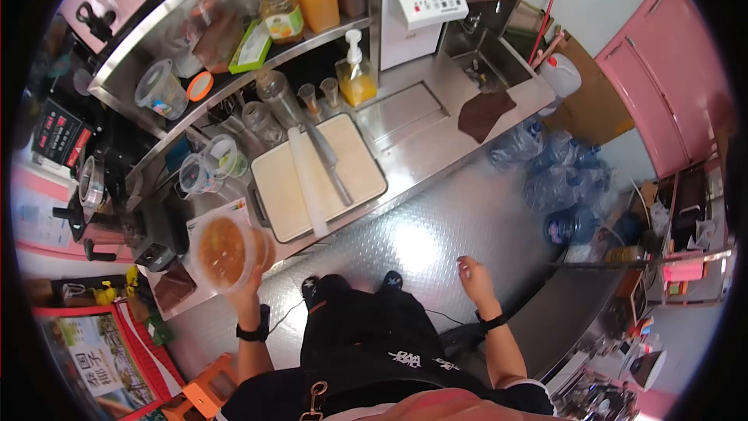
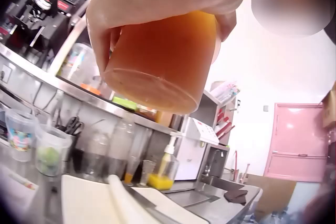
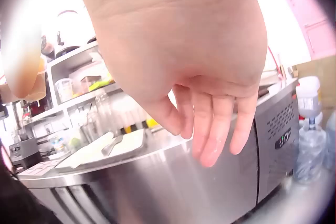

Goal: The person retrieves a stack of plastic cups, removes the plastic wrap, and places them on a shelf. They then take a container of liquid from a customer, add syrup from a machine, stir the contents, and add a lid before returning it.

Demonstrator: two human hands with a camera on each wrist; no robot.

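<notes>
My left hand (image 1: 248, 293) grips a clear plastic tub (image 1: 224, 253) of orange-brown liquid, held above the left end of the steel counter. In the left wrist view, fingers (image 2: 100, 37) curl round the side of the tub (image 2: 160, 66), which hangs tilted. My right hand (image 1: 477, 281) is away from the counter, over the floor. Its fingers (image 3: 215, 129) hang loosely bent with nothing in them in the right wrist view. Between the hands and the shelf lies a cutting board (image 1: 273, 175), bearing a knife (image 1: 330, 162) and a long white stick (image 1: 305, 179).
Behind the board stand a pump bottle of yellow liquid (image 1: 358, 82), small measuring cups and a tall clear bottle (image 1: 276, 97). A brown cloth (image 1: 485, 115) lies near the sink (image 1: 499, 66). Large water bottles (image 1: 565, 179) crowd the floor at right. Plastic cups (image 1: 201, 175) stand left of the board.
</notes>
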